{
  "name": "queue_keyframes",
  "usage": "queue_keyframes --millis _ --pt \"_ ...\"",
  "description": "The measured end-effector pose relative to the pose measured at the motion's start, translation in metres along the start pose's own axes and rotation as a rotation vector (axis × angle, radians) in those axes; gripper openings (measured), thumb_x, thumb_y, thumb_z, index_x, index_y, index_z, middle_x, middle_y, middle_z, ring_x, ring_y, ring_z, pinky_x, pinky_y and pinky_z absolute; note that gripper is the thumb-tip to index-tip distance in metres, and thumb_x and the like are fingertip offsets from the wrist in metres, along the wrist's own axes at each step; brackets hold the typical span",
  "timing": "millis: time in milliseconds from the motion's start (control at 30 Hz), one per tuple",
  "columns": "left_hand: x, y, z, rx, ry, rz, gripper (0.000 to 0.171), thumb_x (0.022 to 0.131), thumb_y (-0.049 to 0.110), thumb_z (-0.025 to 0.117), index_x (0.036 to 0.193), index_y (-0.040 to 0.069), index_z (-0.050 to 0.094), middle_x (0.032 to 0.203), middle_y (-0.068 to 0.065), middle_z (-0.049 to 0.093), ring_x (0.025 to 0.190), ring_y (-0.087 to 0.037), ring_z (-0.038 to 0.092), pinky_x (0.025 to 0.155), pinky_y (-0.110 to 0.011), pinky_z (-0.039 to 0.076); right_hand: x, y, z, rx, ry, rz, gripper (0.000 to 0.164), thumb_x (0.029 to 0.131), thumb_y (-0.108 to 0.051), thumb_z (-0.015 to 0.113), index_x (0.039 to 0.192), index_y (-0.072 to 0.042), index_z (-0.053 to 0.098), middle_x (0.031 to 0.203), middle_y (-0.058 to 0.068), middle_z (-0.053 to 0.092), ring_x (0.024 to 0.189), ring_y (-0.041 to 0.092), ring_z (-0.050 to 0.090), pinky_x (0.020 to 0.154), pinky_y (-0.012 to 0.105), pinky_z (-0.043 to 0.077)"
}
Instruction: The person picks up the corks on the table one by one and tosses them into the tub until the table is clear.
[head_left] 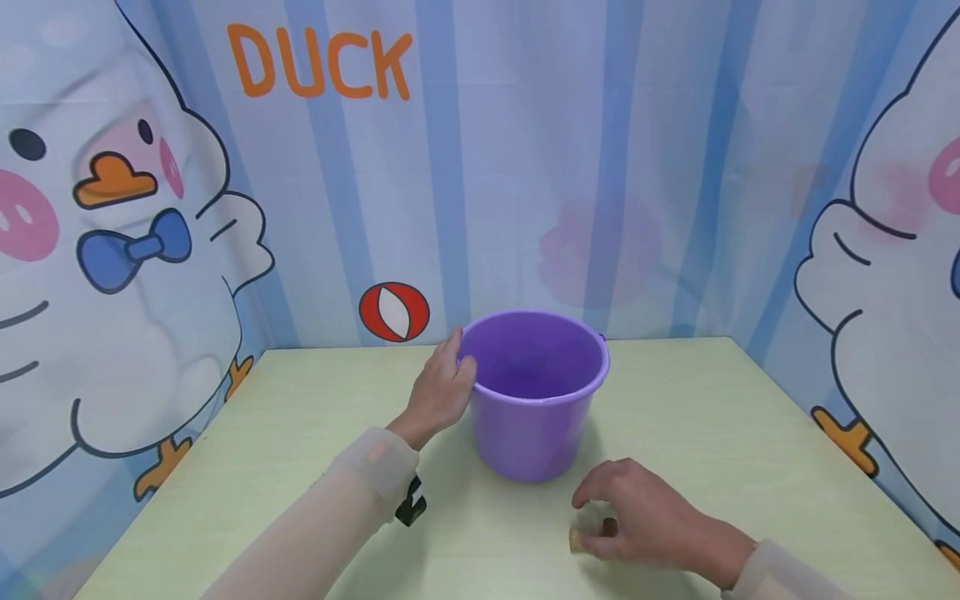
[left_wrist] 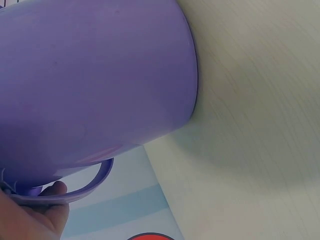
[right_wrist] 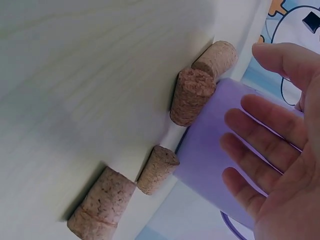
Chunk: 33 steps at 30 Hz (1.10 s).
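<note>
A purple bucket point(head_left: 528, 433) stands upright on the table. My left hand point(head_left: 438, 387) holds it at the left side of its rim; in the left wrist view, fingers point(left_wrist: 59, 215) curl about the bucket's handle point(left_wrist: 95, 185). Low over the table, in front of the bucket and to its right, is my right hand point(head_left: 637, 517), thumb and fingers apart. Its palm holds nothing in the right wrist view. Several corks lie below it: a large cork point(right_wrist: 102, 205), a small cork point(right_wrist: 157, 170), a dark cork point(right_wrist: 191, 97) and a pale cork point(right_wrist: 216, 58). The head view mostly hides them behind the hand.
The pale table point(head_left: 322, 392) ends at a striped blue curtain point(head_left: 510, 167) behind the bucket. Duck pictures point(head_left: 142, 333) cover the curtain at the sides. A wide stretch of tabletop lies on both sides of the bucket.
</note>
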<state>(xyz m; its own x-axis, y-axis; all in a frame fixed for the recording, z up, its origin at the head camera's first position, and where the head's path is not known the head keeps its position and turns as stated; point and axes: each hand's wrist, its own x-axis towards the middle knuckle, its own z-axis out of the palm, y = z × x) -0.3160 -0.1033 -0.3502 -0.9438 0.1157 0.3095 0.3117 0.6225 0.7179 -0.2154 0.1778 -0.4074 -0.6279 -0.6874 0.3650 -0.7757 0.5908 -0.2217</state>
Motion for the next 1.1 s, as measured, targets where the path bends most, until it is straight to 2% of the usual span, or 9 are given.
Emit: queue_keyframes --millis 267,567,833,1100 --pt "0.0 0.0 -0.001 -0.009 -0.006 -0.015 0.066 0.104 0.028 0.034 0.163 0.003 0.019 0.166 -0.014 0.03 0.152 -0.033 0.029 0.121 -0.056 0.026 0.002 -0.001 0.004 0.01 -0.044 -0.013 0.02 0.078 -0.024 0.086 0.096 -0.019 0.079 0.095 -0.014 0.073 0.091 0.002 0.064 0.088 0.043 0.054" --pt "0.0 0.0 -0.002 -0.013 -0.008 -0.011 0.068 0.102 0.03 0.033 0.163 0.003 0.019 0.166 -0.014 0.03 0.152 -0.033 0.029 0.121 -0.056 0.026 0.001 -0.002 0.012 -0.055 -0.021 -0.057 0.021 0.07 -0.02 0.089 0.087 -0.022 0.076 0.088 -0.02 0.068 0.088 0.0 0.063 0.087 0.041 0.052" --pt "0.002 0.0 -0.001 -0.018 -0.011 -0.014 0.066 0.104 0.029 0.033 0.163 0.004 0.019 0.166 -0.012 0.029 0.153 -0.032 0.028 0.122 -0.056 0.025 0.002 -0.002 0.017 -0.078 -0.035 -0.033 0.019 0.071 -0.017 0.087 0.078 -0.027 0.072 0.08 -0.025 0.062 0.083 -0.002 0.06 0.088 0.041 0.05" --pt "0.001 -0.001 -0.001 -0.024 -0.016 -0.022 0.066 0.104 0.028 0.033 0.163 0.004 0.018 0.166 -0.012 0.03 0.152 -0.032 0.029 0.121 -0.055 0.026 0.004 -0.004 0.019 -0.053 -0.062 -0.015 0.025 0.071 -0.012 0.085 0.071 -0.03 0.068 0.068 -0.027 0.052 0.071 -0.005 0.05 0.086 0.04 0.049"
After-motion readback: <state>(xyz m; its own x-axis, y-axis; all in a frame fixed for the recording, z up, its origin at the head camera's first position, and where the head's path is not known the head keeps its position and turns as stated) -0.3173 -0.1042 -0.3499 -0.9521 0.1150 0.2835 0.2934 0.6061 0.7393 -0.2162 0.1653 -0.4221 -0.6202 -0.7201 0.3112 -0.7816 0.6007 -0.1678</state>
